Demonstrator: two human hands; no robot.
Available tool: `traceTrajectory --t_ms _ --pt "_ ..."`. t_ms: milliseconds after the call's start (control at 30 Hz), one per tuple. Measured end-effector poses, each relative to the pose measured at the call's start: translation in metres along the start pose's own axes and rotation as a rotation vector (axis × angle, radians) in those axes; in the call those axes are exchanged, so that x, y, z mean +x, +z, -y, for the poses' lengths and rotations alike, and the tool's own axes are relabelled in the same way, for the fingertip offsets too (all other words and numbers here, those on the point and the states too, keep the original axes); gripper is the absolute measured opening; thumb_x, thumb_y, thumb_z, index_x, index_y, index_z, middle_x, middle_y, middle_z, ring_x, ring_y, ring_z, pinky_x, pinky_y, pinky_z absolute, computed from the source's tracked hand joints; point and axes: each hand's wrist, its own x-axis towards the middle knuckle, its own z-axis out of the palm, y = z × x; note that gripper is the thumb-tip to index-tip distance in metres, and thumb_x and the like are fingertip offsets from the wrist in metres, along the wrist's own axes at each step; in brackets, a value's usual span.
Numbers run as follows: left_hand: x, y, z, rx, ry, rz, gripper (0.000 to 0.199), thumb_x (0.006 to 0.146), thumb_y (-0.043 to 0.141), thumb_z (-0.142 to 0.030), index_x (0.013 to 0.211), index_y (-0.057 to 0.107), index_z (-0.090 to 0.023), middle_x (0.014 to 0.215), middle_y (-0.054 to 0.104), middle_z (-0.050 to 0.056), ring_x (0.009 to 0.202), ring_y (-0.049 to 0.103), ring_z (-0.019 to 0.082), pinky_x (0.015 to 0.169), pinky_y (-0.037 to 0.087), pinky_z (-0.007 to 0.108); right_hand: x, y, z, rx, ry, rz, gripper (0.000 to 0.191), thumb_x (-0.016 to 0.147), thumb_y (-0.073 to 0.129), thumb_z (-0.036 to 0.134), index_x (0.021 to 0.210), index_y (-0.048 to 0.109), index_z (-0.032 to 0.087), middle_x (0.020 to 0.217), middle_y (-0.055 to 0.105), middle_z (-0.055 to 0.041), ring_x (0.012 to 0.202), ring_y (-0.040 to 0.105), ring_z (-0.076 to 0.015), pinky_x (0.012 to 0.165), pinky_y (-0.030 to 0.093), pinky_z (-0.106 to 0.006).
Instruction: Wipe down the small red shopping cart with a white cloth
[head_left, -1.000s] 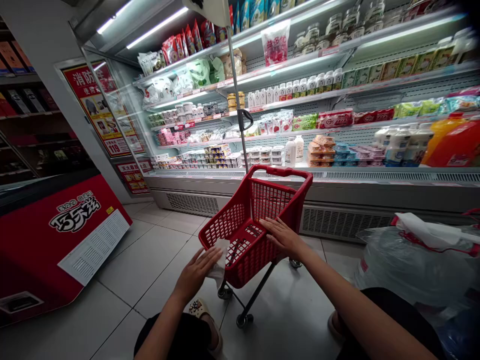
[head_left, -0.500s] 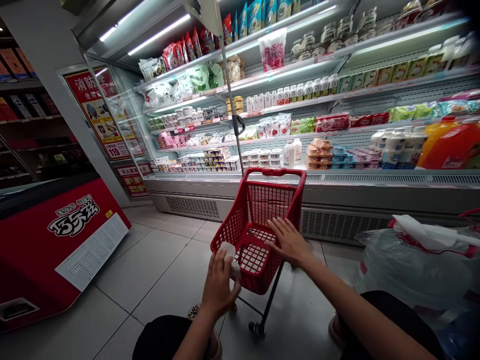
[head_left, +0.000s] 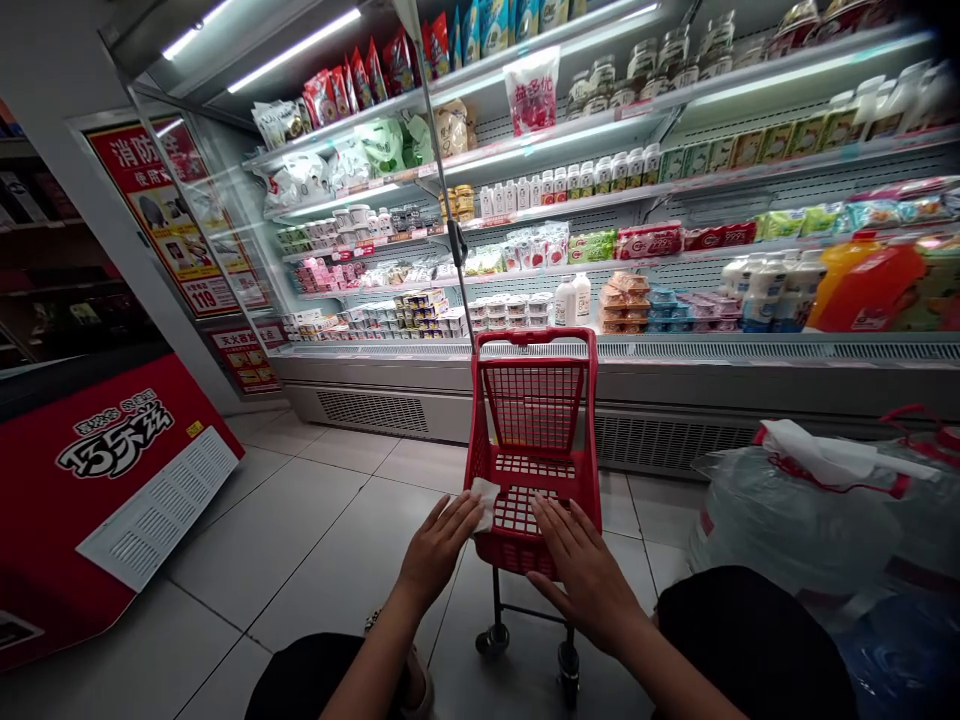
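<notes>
A small red shopping cart [head_left: 534, 400] with a grid basket and black wheels stands in front of me. My left hand [head_left: 442, 545] is at the basket's near left corner, its fingers over a white cloth or tissue [head_left: 486, 502] that lies against the rim. My right hand [head_left: 585, 570] is at the near right corner, palm down with the fingers stretched out and nothing in it. A thin pole [head_left: 441, 170] rises behind the cart's left side.
Behind the cart runs a refrigerated display [head_left: 375, 375] with stocked shelves. A red freezer [head_left: 45, 520] stands at the left. Large clear water bottles [head_left: 795, 530] in plastic stand at the right. My knees flank the cart on the tiled floor.
The cart has turned to face me more squarely, and its near wheels have shifted. My right hand has moved down to the near edge. My left hand has risen slightly with the white cloth.
</notes>
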Motion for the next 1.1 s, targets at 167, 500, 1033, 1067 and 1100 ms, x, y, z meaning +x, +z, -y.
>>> traceTrajectory --t_ms 167,500,1033,1067,1100 --pt "0.019 0.002 -0.018 -0.118 -0.142 -0.024 0.035 0.105 0.041 -0.011 0.129 0.064 -0.02 0.143 0.067 0.003 0.145 0.05 0.015 0.132 0.024 0.044 0.004 -0.008 -0.028 0.115 -0.086 0.081 0.052 0.099 0.052 0.031 0.15 0.051 0.022 0.155 0.056 -0.0061 0.144 0.05 -0.0233 0.127 0.031 -0.047" --pt "0.028 0.004 -0.074 -0.068 -0.126 -0.092 0.051 0.104 0.04 -0.01 0.154 0.047 -0.019 0.155 0.056 0.004 0.15 0.044 0.017 0.129 0.03 0.043 0.021 -0.007 -0.022 -0.044 0.116 -0.022 0.073 0.102 0.051 0.056 0.166 0.024 0.036 0.175 0.016 0.0006 0.161 0.007 -0.0371 0.126 0.021 -0.063" --pt "0.071 0.017 0.009 0.083 -0.159 0.001 0.076 0.095 0.036 0.001 0.166 0.025 -0.024 0.165 0.04 0.003 0.154 0.037 0.02 0.128 0.032 0.047 0.016 -0.008 -0.051 0.101 0.234 0.149 0.079 0.105 0.031 0.066 0.167 -0.008 0.035 0.174 0.018 0.0007 0.16 0.017 -0.0334 0.126 0.022 -0.064" --pt "0.071 0.018 0.005 0.09 -0.177 -0.003 0.075 0.096 0.037 0.0 0.166 0.024 -0.023 0.166 0.039 0.004 0.154 0.036 0.021 0.128 0.032 0.048 0.017 -0.007 -0.05 0.096 0.251 0.145 0.078 0.105 0.032 0.066 0.167 -0.006 0.036 0.174 0.018 0.0011 0.16 0.017 -0.0343 0.125 0.023 -0.064" --pt "0.07 0.019 -0.002 0.093 -0.184 -0.005 0.074 0.096 0.037 -0.001 0.166 0.024 -0.021 0.167 0.036 0.005 0.155 0.034 0.021 0.129 0.031 0.048 0.019 -0.006 -0.047 0.085 0.269 0.129 0.078 0.105 0.033 0.066 0.167 -0.004 0.037 0.174 0.017 0.001 0.159 0.016 -0.0359 0.124 0.024 -0.065"
